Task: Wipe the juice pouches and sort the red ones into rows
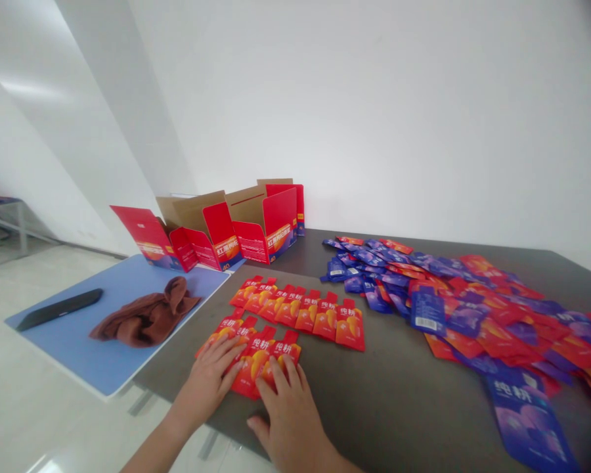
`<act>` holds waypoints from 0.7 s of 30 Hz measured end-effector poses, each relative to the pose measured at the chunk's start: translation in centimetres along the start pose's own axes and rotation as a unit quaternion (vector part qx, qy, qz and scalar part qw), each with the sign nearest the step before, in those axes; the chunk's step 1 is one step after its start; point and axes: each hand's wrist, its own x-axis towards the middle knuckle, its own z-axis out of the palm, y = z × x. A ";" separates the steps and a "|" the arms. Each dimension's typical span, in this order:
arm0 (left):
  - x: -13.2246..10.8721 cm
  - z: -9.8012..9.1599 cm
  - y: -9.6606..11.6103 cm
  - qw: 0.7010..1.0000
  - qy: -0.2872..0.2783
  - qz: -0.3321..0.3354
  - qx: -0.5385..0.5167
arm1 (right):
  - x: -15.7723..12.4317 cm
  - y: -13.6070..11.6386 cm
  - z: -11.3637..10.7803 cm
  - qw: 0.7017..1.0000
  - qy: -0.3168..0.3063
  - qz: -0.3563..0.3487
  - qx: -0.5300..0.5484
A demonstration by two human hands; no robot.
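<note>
Two rows of red-orange pouches lie on the dark grey table (384,407). The far row (300,310) holds several overlapping pouches. On the near row (256,351) both my hands rest flat. My left hand (211,378) has its fingers spread over the left pouches of that row. My right hand (288,410) lies with stretched fingers on the right pouches. Neither hand grips anything.
A wide heap of blue and red pouches (473,305) covers the table's right side. Open red cartons (226,226) stand at the back left. On a blue board (93,335) lie a brown cloth (145,318) and a black flat object (59,309).
</note>
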 end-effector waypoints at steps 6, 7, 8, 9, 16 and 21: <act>0.3 0.0 0.2 1.000 0.005 -0.007 0.008 | -0.1 0.0 -0.1 1.000 0.003 0.001 0.006; 0.4 0.1 0.3 1.000 0.008 -0.008 0.012 | -0.1 0.0 -0.1 1.000 0.003 0.002 0.006; 0.4 0.1 0.4 1.000 0.010 -0.010 0.015 | -0.1 0.0 -0.1 1.000 0.001 0.003 0.005; 0.4 0.1 0.4 1.000 0.012 -0.011 0.018 | 0.0 0.0 -0.1 1.000 -0.001 0.004 0.004; -0.3 0.1 -0.1 0.992 0.121 -0.001 0.035 | -1.1 -0.5 -1.8 0.998 0.055 -0.039 0.020; -3.3 2.3 0.8 0.975 0.208 0.048 -0.056 | -4.0 4.0 -7.2 0.975 0.208 0.018 -0.070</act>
